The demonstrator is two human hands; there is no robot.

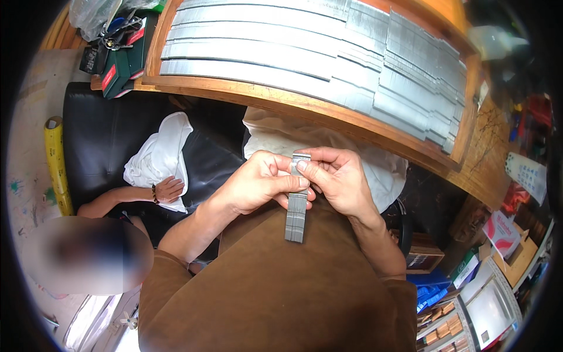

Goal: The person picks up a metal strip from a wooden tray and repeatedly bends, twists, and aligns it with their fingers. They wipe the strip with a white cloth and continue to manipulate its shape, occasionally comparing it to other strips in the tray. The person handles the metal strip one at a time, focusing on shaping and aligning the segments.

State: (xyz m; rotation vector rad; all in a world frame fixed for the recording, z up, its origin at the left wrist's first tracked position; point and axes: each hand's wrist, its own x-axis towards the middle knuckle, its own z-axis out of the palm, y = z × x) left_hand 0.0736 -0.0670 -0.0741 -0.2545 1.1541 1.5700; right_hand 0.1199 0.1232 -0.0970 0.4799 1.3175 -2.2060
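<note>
Between both hands, in front of my chest, is a narrow stack of thin grey metal pieces [295, 218], lined up face to face in a long bar. My left hand [258, 183] is closed around the middle of the bar, its thumb lying across the front. At the upper end, my right hand [339, 179] pinches the pieces between thumb and fingers. The lower end hangs free over my brown shirt. Beyond my hands, a shallow wooden tray [281, 94] holds long rows of similar grey metal pieces packed close together.
At the left, another person's hand [170, 189] rests on a white cloth [157, 154] over a black padded seat [99, 126]. Dark green boxes [120, 67] stand beside the tray. A yellow roll [56, 164] is at the far left, a patterned cup [526, 173] at the right.
</note>
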